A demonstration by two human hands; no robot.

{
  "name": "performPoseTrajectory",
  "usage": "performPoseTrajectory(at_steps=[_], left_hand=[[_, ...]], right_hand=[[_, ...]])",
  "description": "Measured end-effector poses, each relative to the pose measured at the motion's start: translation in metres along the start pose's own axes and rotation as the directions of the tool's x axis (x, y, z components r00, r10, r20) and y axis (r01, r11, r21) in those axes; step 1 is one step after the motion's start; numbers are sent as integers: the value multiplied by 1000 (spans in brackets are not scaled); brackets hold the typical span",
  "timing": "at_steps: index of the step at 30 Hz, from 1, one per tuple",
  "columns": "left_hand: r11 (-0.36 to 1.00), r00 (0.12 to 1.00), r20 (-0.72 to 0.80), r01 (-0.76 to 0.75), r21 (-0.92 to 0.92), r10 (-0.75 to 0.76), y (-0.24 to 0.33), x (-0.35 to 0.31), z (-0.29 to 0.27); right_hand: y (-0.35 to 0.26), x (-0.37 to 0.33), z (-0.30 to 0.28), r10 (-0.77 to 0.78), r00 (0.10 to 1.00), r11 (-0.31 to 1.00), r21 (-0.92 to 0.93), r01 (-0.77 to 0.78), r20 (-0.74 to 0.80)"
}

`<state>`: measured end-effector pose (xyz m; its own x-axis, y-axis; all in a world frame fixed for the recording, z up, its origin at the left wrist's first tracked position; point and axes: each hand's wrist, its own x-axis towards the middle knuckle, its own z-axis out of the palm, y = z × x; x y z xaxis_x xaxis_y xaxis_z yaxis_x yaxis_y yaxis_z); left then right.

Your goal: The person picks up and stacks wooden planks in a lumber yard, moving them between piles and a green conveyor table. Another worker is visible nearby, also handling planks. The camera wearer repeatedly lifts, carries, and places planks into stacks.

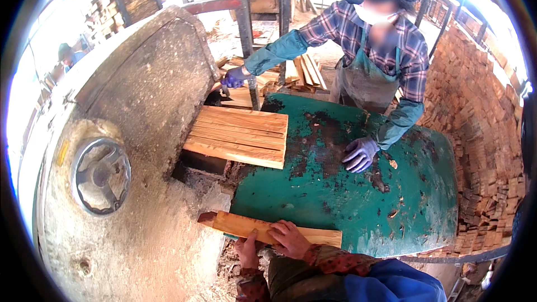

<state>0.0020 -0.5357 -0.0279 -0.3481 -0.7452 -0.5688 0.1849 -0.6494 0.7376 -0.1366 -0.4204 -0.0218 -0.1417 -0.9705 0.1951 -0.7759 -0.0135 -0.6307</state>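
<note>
Fingers of the left hand [247,253] and right hand [292,239] hold the plank [238,223] from its near side, its long axis running left to right along the green counter's [291,190] near edge, left hand nearer the machine [145,235].

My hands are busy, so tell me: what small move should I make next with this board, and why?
Perhaps ease the wooden board right, farther onto the green tabletop: its left end juts past that top's edge, and your left grip and right grip are both on it.
</note>
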Motion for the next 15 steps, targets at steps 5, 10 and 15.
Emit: performPoseTrajectory(at_steps=[5,10,15], left_hand=[[999,1000,-28,2,34,-1,6,-5,5],[999,999,-36,-29,36,30,2,-1,4],[1000,999,-44,22,16,-22,-4,5,-4]], right_hand=[[-1,1,-2,-8,1000,1000,-4,8,2],[-2,3,-5,-26,1000,1000,6,26,-11],[-5,4,-9,-29,999,999,29,30,-25]])
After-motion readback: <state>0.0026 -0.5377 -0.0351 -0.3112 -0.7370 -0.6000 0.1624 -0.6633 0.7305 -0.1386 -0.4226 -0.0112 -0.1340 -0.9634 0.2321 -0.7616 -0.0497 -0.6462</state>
